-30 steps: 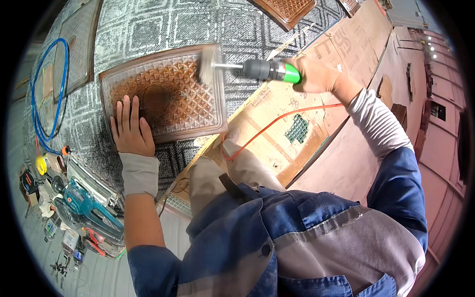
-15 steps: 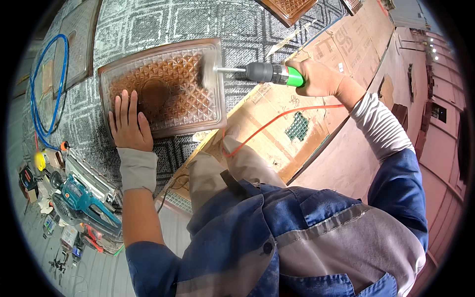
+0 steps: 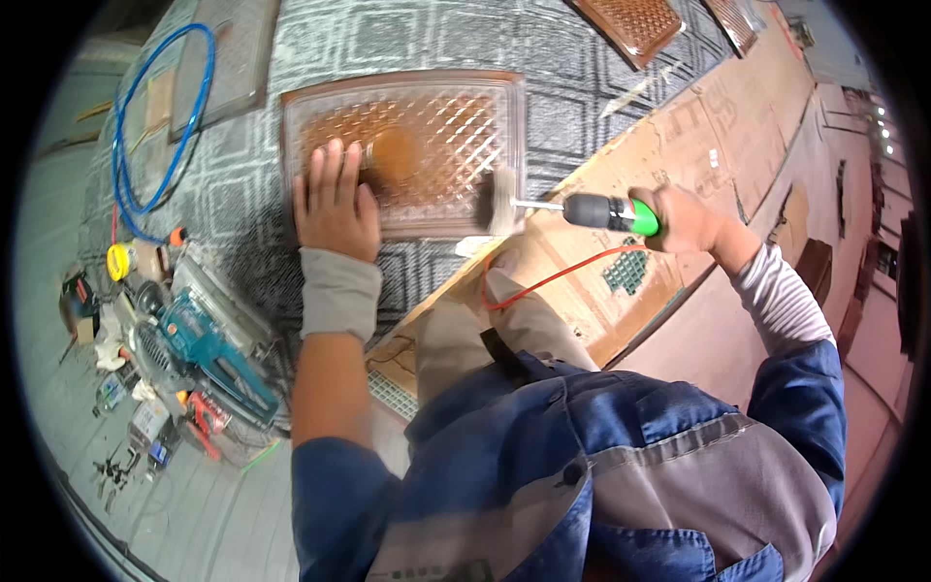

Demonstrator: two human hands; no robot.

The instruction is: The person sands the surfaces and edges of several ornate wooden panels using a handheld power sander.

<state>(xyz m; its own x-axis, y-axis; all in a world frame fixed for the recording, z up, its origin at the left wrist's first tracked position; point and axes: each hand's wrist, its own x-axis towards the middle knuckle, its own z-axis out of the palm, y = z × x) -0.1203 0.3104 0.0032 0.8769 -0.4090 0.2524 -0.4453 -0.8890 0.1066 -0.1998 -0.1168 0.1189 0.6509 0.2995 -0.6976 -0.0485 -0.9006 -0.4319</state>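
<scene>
A brown, rectangular panel (image 3: 446, 121) with a raised diamond pattern and a round brownish patch lies on the patterned cloth. My left hand (image 3: 339, 209) rests flat on its near left part, fingers stretched out. In my right hand (image 3: 687, 221) is a power drill (image 3: 596, 210) with a green and black body, my fingers wrapped around it. At the end of its metal shaft a pale round brush (image 3: 503, 202), blurred, meets the panel at its near right corner. The drill's trigger is hidden.
More brown panels (image 3: 635, 24) lie at the far edge, and a greyish one (image 3: 225, 68) at far left. A blue hose (image 3: 118, 145) coils at left above a teal power sander (image 3: 218, 349). Cardboard (image 3: 698, 126) and an orange cord (image 3: 543, 281) lie to the right.
The drill and brush have moved toward me along the panel's right side, from the upper part to the near corner. My left hand stays on the panel; the whole view has shifted.
</scene>
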